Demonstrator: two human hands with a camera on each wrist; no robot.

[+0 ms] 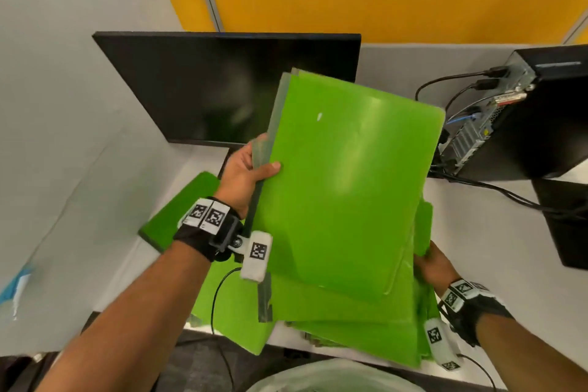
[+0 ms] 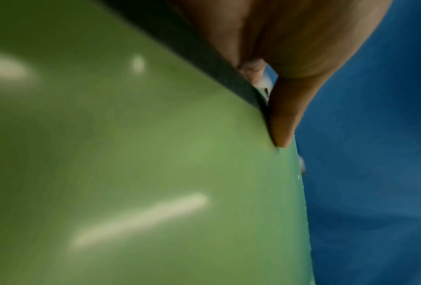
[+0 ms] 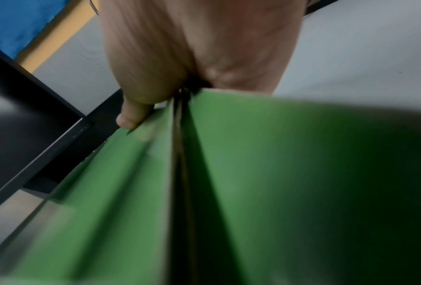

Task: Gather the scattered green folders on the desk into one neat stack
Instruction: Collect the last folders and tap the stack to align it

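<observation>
My left hand (image 1: 251,165) grips the spine edge of a green folder (image 1: 343,188) held tilted above the desk, thumb on its cover. In the left wrist view the thumb (image 2: 284,115) lies against the folder (image 2: 131,154). Below it lies a loose pile of green folders (image 1: 343,325) at the desk's front edge. My right hand (image 1: 431,264) pinches several folder edges (image 1: 424,232) at the pile's right side; the right wrist view shows its thumb (image 3: 131,115) on the folders (image 3: 228,192). One more green folder (image 1: 181,213) lies flat at the left, behind my left wrist.
A black monitor (image 1: 222,86) stands behind the folders. A black computer tower (image 1: 525,118) with cables (image 1: 496,191) sits at the right. Grey partitions (image 1: 73,105) close the left side. A white-lined bin (image 1: 334,379) is below the desk (image 1: 496,258) edge.
</observation>
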